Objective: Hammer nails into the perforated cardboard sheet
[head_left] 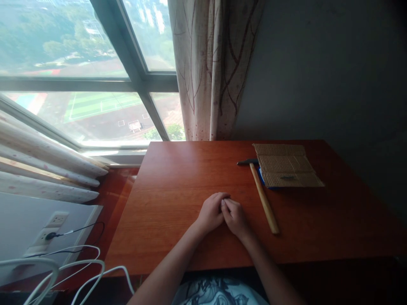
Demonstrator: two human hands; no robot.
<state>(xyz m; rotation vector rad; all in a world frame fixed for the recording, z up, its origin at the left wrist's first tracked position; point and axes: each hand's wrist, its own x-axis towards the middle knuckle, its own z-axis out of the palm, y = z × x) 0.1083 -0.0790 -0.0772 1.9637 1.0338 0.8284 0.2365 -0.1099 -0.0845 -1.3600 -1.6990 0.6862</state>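
Observation:
My left hand (213,212) and my right hand (234,215) are clasped together on the wooden table (159,203), near its front. Their fingers are closed round each other, and no object shows between them. Just to the right of my right hand lies a hammer (264,199) with a pale wooden handle pointing toward me. Its dark head is at the far end, partly hidden by a sheet of corrugated cardboard (282,159). On the cardboard is a small dark thing (288,177), perhaps nails, too small to tell. Something blue (261,176) shows under the cardboard's edge.
A window (95,84) and curtains (206,63) stand behind and to the left of the table. A dark wall (318,76) is at the back right. At the lower left are a socket (57,219) with a black plug and looping white cables (95,271).

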